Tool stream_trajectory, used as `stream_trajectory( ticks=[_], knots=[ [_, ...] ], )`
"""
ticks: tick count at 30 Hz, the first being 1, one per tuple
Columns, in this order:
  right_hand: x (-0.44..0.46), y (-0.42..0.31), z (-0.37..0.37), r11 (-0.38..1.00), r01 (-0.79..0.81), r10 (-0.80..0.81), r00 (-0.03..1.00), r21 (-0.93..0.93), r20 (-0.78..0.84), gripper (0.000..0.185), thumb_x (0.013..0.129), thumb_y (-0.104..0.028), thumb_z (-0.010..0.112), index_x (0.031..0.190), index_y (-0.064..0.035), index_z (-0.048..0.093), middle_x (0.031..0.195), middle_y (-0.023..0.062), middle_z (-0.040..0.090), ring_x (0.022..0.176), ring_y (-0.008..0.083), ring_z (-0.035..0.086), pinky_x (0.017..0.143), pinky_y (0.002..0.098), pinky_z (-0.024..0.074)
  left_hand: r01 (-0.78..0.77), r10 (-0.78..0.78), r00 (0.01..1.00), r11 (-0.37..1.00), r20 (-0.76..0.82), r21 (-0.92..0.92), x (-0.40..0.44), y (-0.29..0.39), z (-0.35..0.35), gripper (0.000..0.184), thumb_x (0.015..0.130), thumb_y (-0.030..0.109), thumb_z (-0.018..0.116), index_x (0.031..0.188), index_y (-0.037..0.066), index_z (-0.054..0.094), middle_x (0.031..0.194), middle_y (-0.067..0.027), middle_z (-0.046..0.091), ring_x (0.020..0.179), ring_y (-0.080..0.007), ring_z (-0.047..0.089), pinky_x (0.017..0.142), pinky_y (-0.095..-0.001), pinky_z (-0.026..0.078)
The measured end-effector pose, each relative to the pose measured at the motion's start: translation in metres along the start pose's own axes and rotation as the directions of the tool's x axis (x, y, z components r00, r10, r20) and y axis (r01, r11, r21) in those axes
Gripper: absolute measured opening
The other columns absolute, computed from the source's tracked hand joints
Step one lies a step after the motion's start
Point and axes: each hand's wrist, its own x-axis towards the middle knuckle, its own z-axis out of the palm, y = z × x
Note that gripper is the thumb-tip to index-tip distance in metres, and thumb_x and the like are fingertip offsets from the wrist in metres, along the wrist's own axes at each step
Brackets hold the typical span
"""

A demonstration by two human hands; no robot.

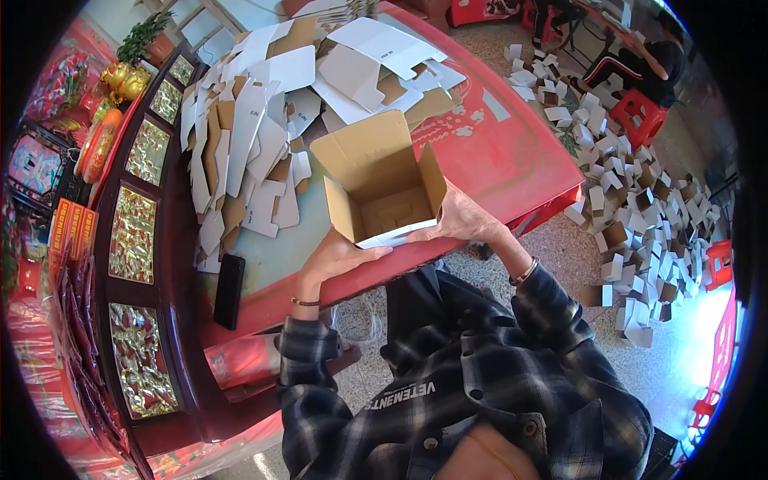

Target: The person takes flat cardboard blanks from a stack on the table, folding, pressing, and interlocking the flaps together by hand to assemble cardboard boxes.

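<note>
On the left we see a black rectangular phone [230, 292] on the red-covered desk [520, 164], beside a heap of flat white-and-brown cardboard blanks [242, 140]. Our left hand [334, 258] and right hand [464, 216] hold opposite sides of an open white cardboard box, brown inside [392, 206], at the desk's near edge. Rightmost, small white cardboard boxes [632, 260] cover the speckled floor [484, 276].

The box [388, 192] is matt cardboard, the table cover [528, 172] smooth and plastic-looking, the shirt [496, 360] cloth.
</note>
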Motion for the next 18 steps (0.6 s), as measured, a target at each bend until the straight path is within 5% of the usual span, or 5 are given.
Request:
stream_trajectory(
  ticks=[5, 8, 11, 14, 18],
  knots=[
    [0.000, -0.005, 0.000, 0.998, -0.055, 0.055, 0.998, -0.020, 0.016, 0.113, 0.067, -0.038, 0.088, 0.150, -0.0031, 0.021, 0.143, 0.0190, 0.039, 0.137, 0.0316, 0.036, 0.114, 0.0408, 0.0308, -0.256, 0.202, 0.911, 0.960, -0.359, -0.110, 0.004, -0.014, 0.024, 0.063, 0.089, 0.029, 0.071, 0.135, -0.004, 0.044, 0.136, -0.0147, 0.052, 0.120, -0.0245, 0.052, 0.102, -0.0362, 0.042],
    [0.000, -0.006, 0.001, 0.994, -0.084, 0.082, 0.996, 0.066, 0.039, 0.118, 0.069, -0.039, 0.087, 0.153, -0.0031, 0.012, 0.150, 0.0199, 0.031, 0.143, 0.0312, 0.027, 0.117, 0.0412, 0.0249, -0.187, 0.022, 0.796, 0.959, -0.605, -0.212, 0.013, 0.024, 0.037, 0.061, 0.098, 0.034, 0.056, 0.141, -0.004, 0.037, 0.142, -0.0153, 0.046, 0.127, -0.0259, 0.046, 0.107, -0.0366, 0.035],
    [-0.005, 0.010, 0.013, 0.977, 0.114, -0.091, 0.987, 0.182, -0.131, 0.115, 0.081, -0.037, 0.079, 0.153, -0.0005, -0.002, 0.158, 0.0219, 0.015, 0.148, 0.0312, 0.012, 0.120, 0.0425, 0.0146, -0.218, 0.051, 0.674, 0.967, -0.737, -0.133, 0.023, 0.024, 0.050, 0.061, 0.103, 0.036, 0.046, 0.146, -0.003, 0.031, 0.149, -0.0165, 0.038, 0.136, -0.0270, 0.038, 0.112, -0.0364, 0.028],
    [0.003, -0.017, 0.018, 0.890, 0.143, 0.022, 0.935, 0.433, -0.354, 0.103, 0.089, -0.032, 0.071, 0.153, 0.0013, -0.002, 0.158, 0.0227, 0.014, 0.147, 0.0321, 0.015, 0.119, 0.0425, 0.0154, -0.260, 0.042, 0.653, 0.950, -0.756, -0.172, 0.025, 0.023, 0.060, 0.061, 0.104, 0.035, 0.041, 0.149, -0.003, 0.027, 0.153, -0.0153, 0.032, 0.141, -0.0252, 0.030, 0.116, -0.0359, 0.022],
    [0.022, -0.005, 0.033, 0.829, 0.161, 0.112, 0.890, 0.536, -0.442, 0.060, 0.103, -0.026, 0.047, 0.150, 0.0023, 0.022, 0.148, 0.0183, 0.041, 0.141, 0.0265, 0.035, 0.115, 0.0349, 0.0267, -0.337, 0.057, 0.591, 0.924, -0.805, -0.183, 0.031, 0.023, 0.067, 0.060, 0.104, 0.033, 0.039, 0.150, -0.002, 0.025, 0.155, -0.0142, 0.029, 0.143, -0.0232, 0.027, 0.117, -0.0358, 0.019]
  ],
)
